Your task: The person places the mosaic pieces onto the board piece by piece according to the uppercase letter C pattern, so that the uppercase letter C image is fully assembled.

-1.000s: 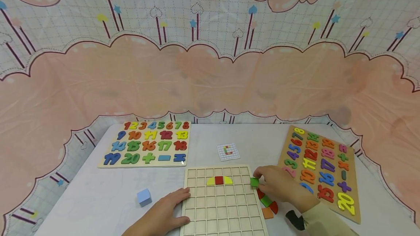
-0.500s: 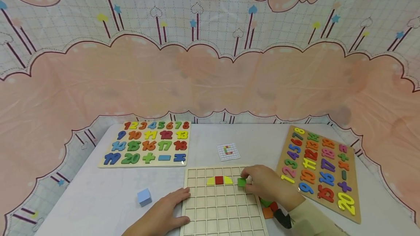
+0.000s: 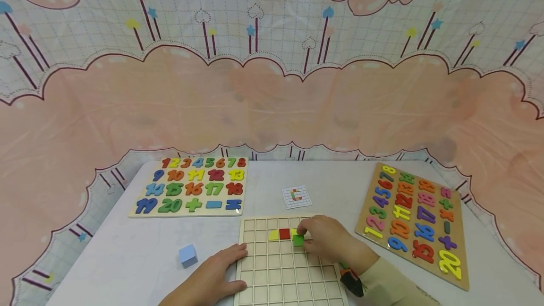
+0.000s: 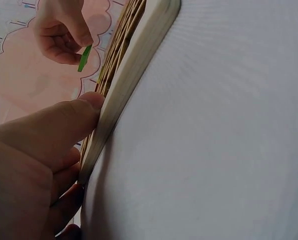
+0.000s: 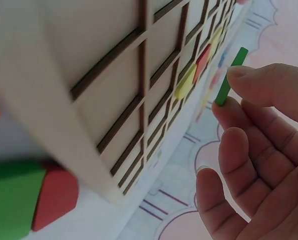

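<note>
Between right thumb and fingertips, the right hand (image 3: 331, 242) pinches a thin green square tile (image 3: 299, 240). The right wrist view shows that tile (image 5: 231, 77) edge-on, held up off the wooden grid board (image 3: 272, 275). Seated in one row of the board are a red square tile (image 3: 284, 233) and a yellow quarter-round tile (image 3: 273, 235) on its left. A second yellow one (image 5: 186, 81), on the red tile's other side, is partly covered by the green tile in the head view. The left hand (image 3: 214, 273) rests against the board's left edge, thumb and fingertips touching it.
A small pattern card (image 3: 296, 197) lies behind the board. Number puzzle boards stand at back left (image 3: 187, 188) and right (image 3: 414, 223). A blue cube (image 3: 188, 255) sits left of the left hand. Loose green (image 5: 14, 200) and red (image 5: 56, 195) pieces lie beside the board's right edge.
The right hand has carried the green tile leftward from the board's right edge to over the right yellow tile. The left hand has stayed in place at the board.
</note>
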The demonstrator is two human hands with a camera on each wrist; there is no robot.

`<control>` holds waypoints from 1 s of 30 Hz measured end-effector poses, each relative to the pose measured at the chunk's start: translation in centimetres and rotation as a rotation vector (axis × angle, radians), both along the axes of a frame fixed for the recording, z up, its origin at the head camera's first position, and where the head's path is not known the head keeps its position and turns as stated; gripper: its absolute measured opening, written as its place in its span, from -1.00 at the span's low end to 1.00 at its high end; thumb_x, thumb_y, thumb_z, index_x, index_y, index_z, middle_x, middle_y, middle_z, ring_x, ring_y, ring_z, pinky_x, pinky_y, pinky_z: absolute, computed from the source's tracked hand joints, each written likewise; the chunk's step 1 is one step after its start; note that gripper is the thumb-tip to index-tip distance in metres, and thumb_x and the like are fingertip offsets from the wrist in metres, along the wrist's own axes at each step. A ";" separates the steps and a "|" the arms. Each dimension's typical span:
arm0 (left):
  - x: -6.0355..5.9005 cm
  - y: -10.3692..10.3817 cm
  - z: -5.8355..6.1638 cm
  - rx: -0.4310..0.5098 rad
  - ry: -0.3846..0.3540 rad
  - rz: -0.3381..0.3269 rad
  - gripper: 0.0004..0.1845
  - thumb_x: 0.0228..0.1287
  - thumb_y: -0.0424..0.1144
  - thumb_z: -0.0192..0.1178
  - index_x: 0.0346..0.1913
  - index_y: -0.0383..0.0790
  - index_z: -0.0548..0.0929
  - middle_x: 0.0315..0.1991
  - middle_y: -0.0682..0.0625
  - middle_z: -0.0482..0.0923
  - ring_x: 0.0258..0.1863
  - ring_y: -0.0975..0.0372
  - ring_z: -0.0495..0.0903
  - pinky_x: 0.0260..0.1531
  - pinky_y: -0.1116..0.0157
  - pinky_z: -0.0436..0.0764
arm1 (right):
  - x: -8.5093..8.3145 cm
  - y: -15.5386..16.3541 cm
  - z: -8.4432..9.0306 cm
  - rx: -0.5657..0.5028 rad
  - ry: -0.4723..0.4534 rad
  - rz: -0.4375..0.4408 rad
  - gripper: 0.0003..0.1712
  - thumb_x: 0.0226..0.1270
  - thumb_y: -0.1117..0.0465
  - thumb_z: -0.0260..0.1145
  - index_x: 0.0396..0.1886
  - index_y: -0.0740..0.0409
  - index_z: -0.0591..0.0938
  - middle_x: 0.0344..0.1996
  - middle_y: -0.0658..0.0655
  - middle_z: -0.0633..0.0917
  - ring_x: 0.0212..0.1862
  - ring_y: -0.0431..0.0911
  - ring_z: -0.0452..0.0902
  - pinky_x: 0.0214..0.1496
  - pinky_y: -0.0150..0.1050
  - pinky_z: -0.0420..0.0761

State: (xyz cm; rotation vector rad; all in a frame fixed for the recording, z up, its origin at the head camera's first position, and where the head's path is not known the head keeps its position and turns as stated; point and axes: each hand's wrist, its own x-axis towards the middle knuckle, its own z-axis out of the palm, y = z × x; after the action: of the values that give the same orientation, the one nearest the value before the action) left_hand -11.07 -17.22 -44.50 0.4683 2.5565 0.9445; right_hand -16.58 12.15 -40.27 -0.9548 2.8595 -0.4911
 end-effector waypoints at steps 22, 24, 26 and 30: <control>-0.1 -0.1 -0.2 0.000 0.001 -0.005 -0.26 0.14 0.03 0.47 0.32 -0.28 0.53 0.39 -0.14 0.40 0.39 -0.16 0.30 0.26 -0.23 0.33 | 0.1 -2.7 -0.2 -0.035 0.007 0.029 -0.84 0.15 0.23 0.49 -0.25 0.06 0.72 -0.29 -0.11 0.74 -0.22 -0.19 0.59 -0.17 -0.21 0.60; -0.1 -0.1 -0.2 0.002 -0.002 -0.006 -0.26 0.14 0.03 0.47 0.32 -0.28 0.53 0.39 -0.14 0.40 0.39 -0.16 0.30 0.26 -0.24 0.33 | 0.1 -2.9 -0.3 -0.047 0.001 0.034 -0.84 0.16 0.24 0.49 -0.25 0.07 0.72 -0.29 -0.11 0.74 -0.21 -0.19 0.58 -0.18 -0.23 0.59; -0.1 -0.1 -0.2 0.003 -0.004 -0.006 -0.26 0.14 0.03 0.47 0.32 -0.28 0.53 0.39 -0.15 0.39 0.39 -0.16 0.30 0.26 -0.24 0.33 | 0.0 -3.1 -0.4 -0.057 0.000 0.038 -0.84 0.15 0.26 0.47 -0.25 0.08 0.72 -0.30 -0.12 0.74 -0.22 -0.20 0.57 -0.20 -0.24 0.58; -0.2 -0.1 -0.2 0.003 -0.011 -0.003 -0.26 0.14 0.03 0.47 0.32 -0.27 0.53 0.40 -0.14 0.39 0.40 -0.16 0.29 0.26 -0.24 0.32 | 0.0 -3.4 -0.7 -0.043 0.015 0.039 -0.84 0.14 0.26 0.46 -0.25 0.05 0.72 -0.36 -0.15 0.70 -0.29 -0.25 0.51 -0.25 -0.29 0.55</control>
State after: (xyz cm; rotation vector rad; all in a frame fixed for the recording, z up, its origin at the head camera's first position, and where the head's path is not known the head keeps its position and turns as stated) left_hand -11.26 -17.37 -44.67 0.4666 2.5442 0.9478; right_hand -16.62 8.73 -40.96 -1.0233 2.8485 -0.5455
